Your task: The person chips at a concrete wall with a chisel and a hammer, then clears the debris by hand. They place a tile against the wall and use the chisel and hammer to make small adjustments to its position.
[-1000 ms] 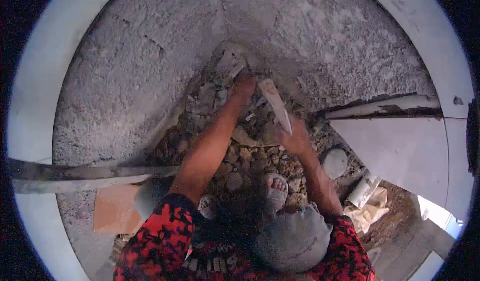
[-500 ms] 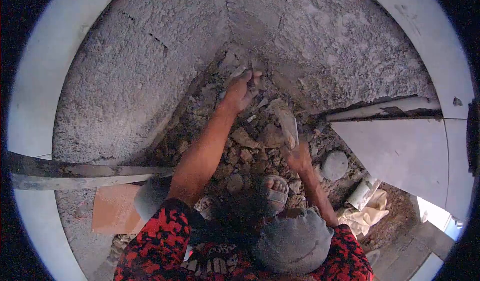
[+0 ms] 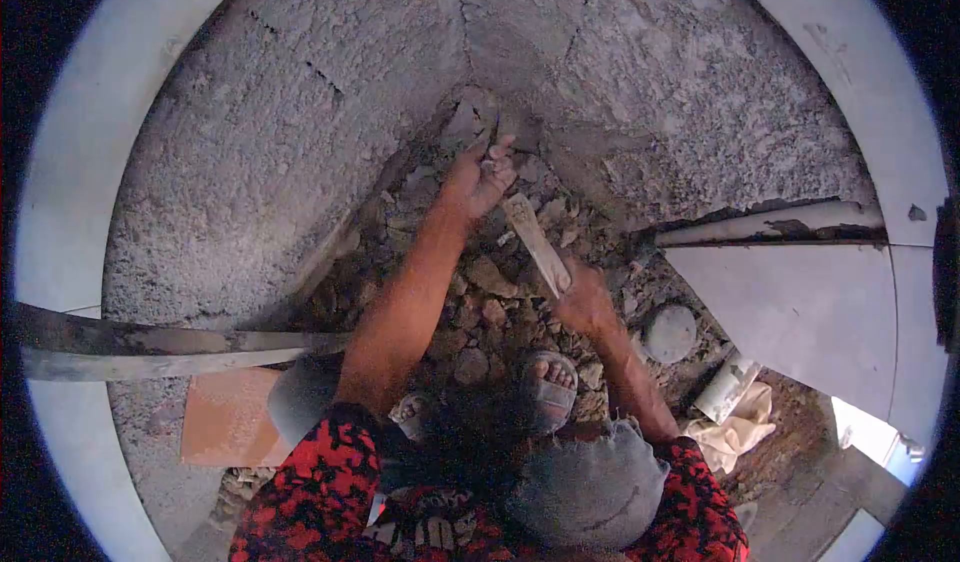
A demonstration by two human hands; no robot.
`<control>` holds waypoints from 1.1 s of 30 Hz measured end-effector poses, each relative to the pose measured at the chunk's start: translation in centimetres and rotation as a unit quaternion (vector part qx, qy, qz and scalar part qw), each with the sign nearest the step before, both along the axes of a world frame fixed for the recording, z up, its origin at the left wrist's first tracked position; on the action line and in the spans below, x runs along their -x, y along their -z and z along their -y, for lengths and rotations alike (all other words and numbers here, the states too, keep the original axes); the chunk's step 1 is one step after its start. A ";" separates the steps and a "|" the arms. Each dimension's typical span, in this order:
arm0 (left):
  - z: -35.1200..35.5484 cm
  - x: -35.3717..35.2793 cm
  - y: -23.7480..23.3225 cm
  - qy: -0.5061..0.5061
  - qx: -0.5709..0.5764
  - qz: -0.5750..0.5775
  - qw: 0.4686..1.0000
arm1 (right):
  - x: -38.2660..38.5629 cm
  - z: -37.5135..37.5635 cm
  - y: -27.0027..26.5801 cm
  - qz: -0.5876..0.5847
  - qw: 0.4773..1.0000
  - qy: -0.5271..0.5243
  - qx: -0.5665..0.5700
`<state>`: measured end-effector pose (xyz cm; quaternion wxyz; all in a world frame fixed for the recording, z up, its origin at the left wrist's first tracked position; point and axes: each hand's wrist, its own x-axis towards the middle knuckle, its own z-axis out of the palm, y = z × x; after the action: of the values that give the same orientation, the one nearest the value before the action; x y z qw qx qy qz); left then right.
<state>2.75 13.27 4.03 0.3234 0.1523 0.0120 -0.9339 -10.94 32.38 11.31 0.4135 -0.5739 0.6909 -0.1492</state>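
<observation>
My left hand (image 3: 480, 180) is closed around a thin dark rod, chisel-like (image 3: 494, 129), whose far end points into the corner where the two rough walls meet. Beside a pale patch of broken mortar (image 3: 462, 122), the rod's tip is hard to make out. In my right hand (image 3: 585, 304) is a flat, pale bar that looks like wood (image 3: 538, 246). It slants up and left, and its far end lies just below and right of my left hand, over the rubble (image 3: 490, 277).
Rough walls (image 3: 270, 162) rise on both sides. Large pale tiles (image 3: 800, 302) and a pipe (image 3: 790, 224) lie right, near a round grey disc (image 3: 670, 333), a short cylinder (image 3: 727, 386) and cloth (image 3: 735, 432). Left are a long bar (image 3: 180, 352) and an orange-brown tile (image 3: 225, 417).
The bar in my right hand has swung up and left, toward my left hand, and my right hand has shifted slightly left. My left hand stays by the corner, its fingers slightly turned.
</observation>
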 end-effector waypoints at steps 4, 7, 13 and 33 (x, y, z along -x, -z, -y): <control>0.6 0.6 -0.2 -0.025 -0.011 0.048 0.998 | -0.2 -0.8 1.5 -0.019 0.999 -0.001 0.040; 0.1 0.3 -0.4 -0.023 0.008 0.051 0.998 | -0.8 -1.1 1.7 0.014 0.999 0.028 0.033; 0.0 -0.2 0.4 -0.017 0.174 0.202 0.964 | -0.6 -1.4 1.3 0.027 0.997 0.066 0.000; 0.8 -1.2 0.7 0.019 0.049 0.101 0.994 | -0.4 -2.1 6.3 -0.078 0.992 -0.082 -0.060</control>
<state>3.93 12.48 3.35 0.3120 0.2298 -0.0695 -0.9192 -10.58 34.51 5.04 0.4031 -0.6128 0.6792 -0.0278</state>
